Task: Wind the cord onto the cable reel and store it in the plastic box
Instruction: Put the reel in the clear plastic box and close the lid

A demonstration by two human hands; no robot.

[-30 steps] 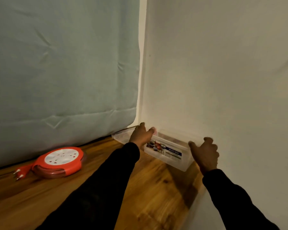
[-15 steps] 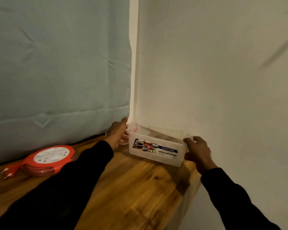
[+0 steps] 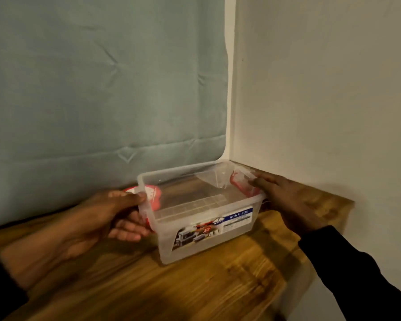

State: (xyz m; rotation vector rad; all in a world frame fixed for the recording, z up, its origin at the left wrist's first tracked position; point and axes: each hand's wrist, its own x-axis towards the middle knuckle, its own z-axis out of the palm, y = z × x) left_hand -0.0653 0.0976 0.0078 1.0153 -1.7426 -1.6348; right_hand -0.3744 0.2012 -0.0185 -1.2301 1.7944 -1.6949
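Observation:
The clear plastic box has no lid and a printed label on its front, with nothing inside it. It sits low over the wooden table, near the corner. My left hand grips its left end, thumb over the rim and fingers underneath, beside a red latch. My right hand holds the right end, fingers lying over the other red latch. The cable reel and its cord are out of view.
A pale blue cloth hangs behind the table. A white wall stands on the right. The table's right edge ends just past the box.
The box has come away from the corner toward me and to the left, with both hands on its ends. The view has shifted right, so the red reel has left the frame.

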